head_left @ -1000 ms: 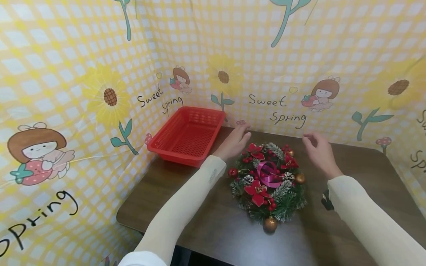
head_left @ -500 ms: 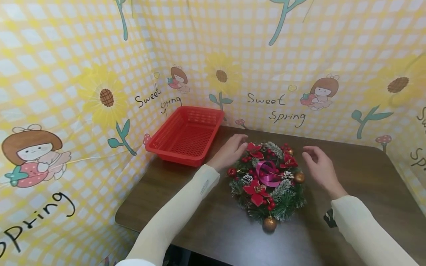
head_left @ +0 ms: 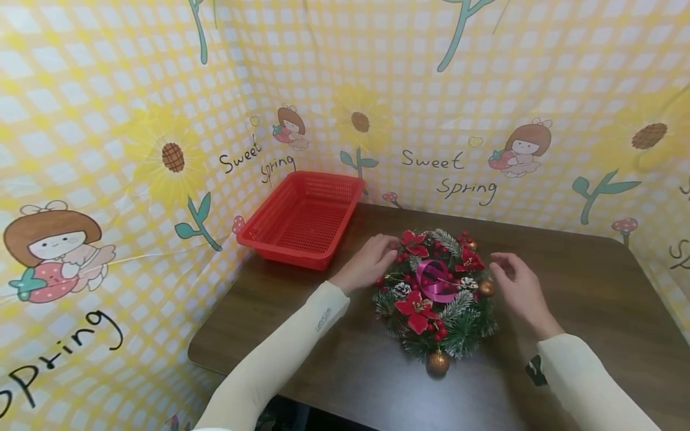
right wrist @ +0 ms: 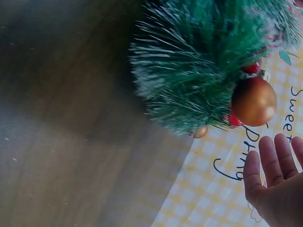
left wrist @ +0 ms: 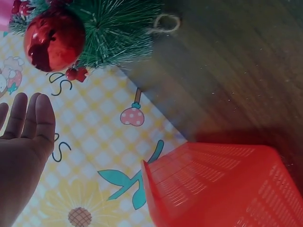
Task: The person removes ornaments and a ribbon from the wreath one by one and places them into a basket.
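Fingers [left wrist: 46, 113] relaxed and empty, a left hand [head_left: 369, 262] hovers just beside a round wreath [head_left: 458, 308], which lies to its right on a brown table [head_left: 587, 287], no long axis evident. Red flowers [head_left: 416, 311], coppery baubles [head_left: 438, 363] and purple ribbon [head_left: 440, 296] dress frosted greenery. Beyond, a right hand [head_left: 524, 293], loosely bent, holding nothing, appears slightly farther off.

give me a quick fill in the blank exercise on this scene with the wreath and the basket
The plastic basket is coloured ____.
In the head view, ____ large red flowers show on the wreath.
The writing on the checked backdrop reads "Sweet ____".

Missing words: red; three; Spring.
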`<state>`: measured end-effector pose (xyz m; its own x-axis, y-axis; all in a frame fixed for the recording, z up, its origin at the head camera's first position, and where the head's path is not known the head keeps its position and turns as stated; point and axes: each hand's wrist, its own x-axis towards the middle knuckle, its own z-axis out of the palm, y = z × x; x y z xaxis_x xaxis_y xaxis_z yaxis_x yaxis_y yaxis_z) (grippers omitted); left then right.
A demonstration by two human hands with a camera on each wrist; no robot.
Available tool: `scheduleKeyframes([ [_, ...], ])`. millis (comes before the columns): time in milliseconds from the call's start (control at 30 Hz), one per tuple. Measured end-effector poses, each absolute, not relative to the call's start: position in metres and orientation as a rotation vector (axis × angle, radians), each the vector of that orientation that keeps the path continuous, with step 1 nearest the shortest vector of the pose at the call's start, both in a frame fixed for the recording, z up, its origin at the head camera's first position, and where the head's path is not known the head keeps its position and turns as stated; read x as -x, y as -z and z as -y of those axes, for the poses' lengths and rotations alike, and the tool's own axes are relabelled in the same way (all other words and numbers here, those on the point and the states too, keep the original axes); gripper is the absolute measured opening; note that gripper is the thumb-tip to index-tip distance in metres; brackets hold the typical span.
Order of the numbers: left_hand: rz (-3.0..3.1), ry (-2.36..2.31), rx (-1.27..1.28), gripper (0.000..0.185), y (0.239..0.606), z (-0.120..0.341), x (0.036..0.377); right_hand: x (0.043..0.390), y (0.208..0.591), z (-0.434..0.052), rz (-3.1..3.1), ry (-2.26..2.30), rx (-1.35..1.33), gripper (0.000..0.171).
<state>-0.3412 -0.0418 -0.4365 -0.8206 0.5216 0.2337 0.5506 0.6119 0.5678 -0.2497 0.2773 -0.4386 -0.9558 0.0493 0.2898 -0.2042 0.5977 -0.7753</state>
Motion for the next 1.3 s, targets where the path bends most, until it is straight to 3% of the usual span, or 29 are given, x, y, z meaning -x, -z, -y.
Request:
scheduleKeyframes([
  [633, 2.807, 0.821, 0.989, 0.035, 0.448, 0.042, 0.337, 0.248, 0.466, -0.276, 2.595, -1.259, -0.07, 0.033],
  [1300, 2.769, 0.638, 1.087, 0.024, 0.464, 0.043, 0.342, 0.244, 0.482, -0.279, 2.632, -1.281, -0.031, 0.04],
])
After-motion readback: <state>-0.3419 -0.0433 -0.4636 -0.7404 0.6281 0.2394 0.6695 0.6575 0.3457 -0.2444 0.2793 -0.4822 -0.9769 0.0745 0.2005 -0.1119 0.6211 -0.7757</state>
